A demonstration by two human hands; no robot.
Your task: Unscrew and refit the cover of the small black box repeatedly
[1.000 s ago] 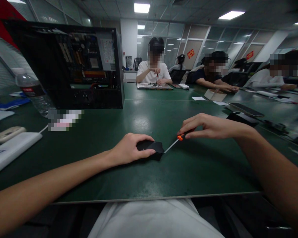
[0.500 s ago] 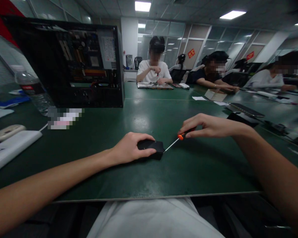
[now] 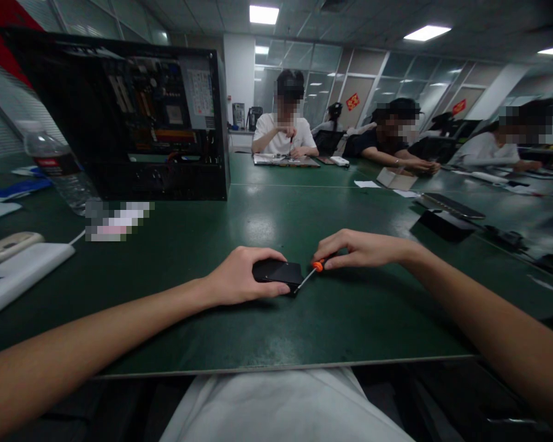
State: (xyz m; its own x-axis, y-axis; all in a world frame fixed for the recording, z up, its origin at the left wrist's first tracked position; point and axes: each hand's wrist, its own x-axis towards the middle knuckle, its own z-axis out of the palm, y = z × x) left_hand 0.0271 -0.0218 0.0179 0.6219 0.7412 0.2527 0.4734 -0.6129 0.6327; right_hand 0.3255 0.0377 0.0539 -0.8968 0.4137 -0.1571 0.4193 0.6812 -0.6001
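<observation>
A small black box (image 3: 281, 271) lies on the green table (image 3: 258, 331), gripped by my left hand (image 3: 244, 277) with the thumb along its near side and the fingers over its far side. My right hand (image 3: 338, 248) is closed around the handle of a screwdriver (image 3: 309, 277) with an orange collar. Its metal shaft slants down to the left, and the tip is at the near right corner of the box. Whether the tip touches the box I cannot tell.
An open black computer case (image 3: 166, 123) stands at the back left, beside a plastic bottle (image 3: 59, 166). A white power strip (image 3: 23, 279) lies at the left. Dark flat items (image 3: 445, 224) rest at the right. Several people (image 3: 286, 126) sit across the table.
My right hand has moved left and slightly down with the screwdriver, bringing the handle closer to the box. My left hand keeps its hold on the box almost in place.
</observation>
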